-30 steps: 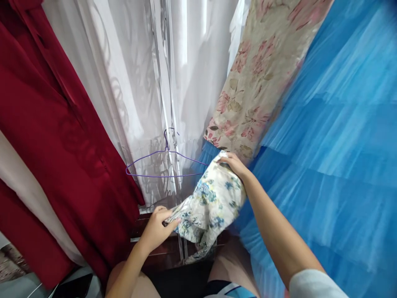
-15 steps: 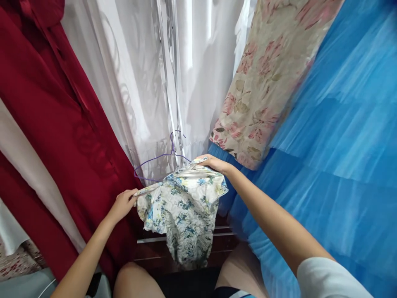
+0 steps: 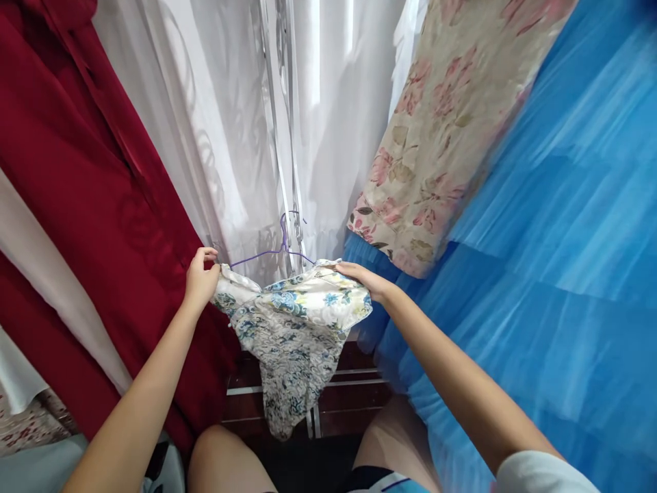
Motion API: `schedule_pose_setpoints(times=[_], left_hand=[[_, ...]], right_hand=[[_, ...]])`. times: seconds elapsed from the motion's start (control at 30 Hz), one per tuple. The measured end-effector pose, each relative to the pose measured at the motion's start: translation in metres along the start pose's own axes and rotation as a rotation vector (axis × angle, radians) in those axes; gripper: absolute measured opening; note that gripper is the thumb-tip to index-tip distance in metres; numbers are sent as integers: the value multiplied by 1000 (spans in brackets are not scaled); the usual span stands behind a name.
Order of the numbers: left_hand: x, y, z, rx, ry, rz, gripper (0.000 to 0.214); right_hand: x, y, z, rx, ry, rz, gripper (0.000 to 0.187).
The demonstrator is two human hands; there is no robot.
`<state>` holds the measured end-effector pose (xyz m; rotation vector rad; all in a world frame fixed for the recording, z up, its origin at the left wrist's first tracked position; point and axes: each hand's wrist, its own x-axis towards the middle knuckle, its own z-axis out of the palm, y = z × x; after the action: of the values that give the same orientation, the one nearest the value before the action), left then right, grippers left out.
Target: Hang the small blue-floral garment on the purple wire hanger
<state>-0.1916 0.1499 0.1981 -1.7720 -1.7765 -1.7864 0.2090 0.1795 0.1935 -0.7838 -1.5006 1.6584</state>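
A short-sleeved white floral blouse (image 3: 298, 342) with blue and yellow flowers hangs between my hands, its lower part dangling. Inside its neckline runs a thin purple wire hanger (image 3: 256, 257), the hook upright behind the cloth. Bent fingers of my left hand (image 3: 202, 279) pinch the blouse at its left shoulder, by the hanger's end. At the opposite shoulder, my right hand (image 3: 363, 275) grips the fabric with fingers laid along the top edge; its thumb is hidden.
Long dark red cloth (image 3: 128, 219) hangs at left, and white curtains (image 3: 339, 123) behind. To the right are a beige floral garment (image 3: 426, 164) and layered blue tulle (image 3: 564, 226). Silvery ribbons (image 3: 287, 137) hang behind the hanger. Below is a dark red tiled floor (image 3: 354, 394).
My left hand has risen and moved the blouse's left shoulder up to the hanger's left end, which the cloth now covers. My right hand stays nearly in place. The dangling hem has swung left.
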Motion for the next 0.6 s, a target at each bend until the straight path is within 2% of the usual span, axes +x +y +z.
schedule_pose_setpoints(times=[0.1, 0.2, 0.27, 0.33, 0.4, 0.5, 0.57, 0.6], left_hand=[[-10, 14, -10, 175, -5, 52, 10], [-18, 38, -10, 225, -114, 101, 37], [-19, 55, -6, 247, -156, 147, 42], [-19, 67, 0, 283, -160, 179, 36], [-16, 68, 7, 259, -150, 122, 31], [-14, 53, 16, 31, -85, -143, 33], [-17, 38, 21, -103, -36, -291, 42], [-20, 31, 23, -148, -20, -342, 48]], right_hand=[[-20, 23, -5, -36, 152, -100, 32], [-29, 27, -6, -1, 276, -233, 35], [-26, 12, -6, 61, 303, -245, 33], [-18, -12, -2, 120, 322, -208, 30], [-11, -35, 9, 169, 325, -179, 30], [-17, -53, 44, 144, 198, -173, 43], [-34, -52, 74, 13, -6, -202, 60], [-46, -47, 88, -88, -156, -247, 64]])
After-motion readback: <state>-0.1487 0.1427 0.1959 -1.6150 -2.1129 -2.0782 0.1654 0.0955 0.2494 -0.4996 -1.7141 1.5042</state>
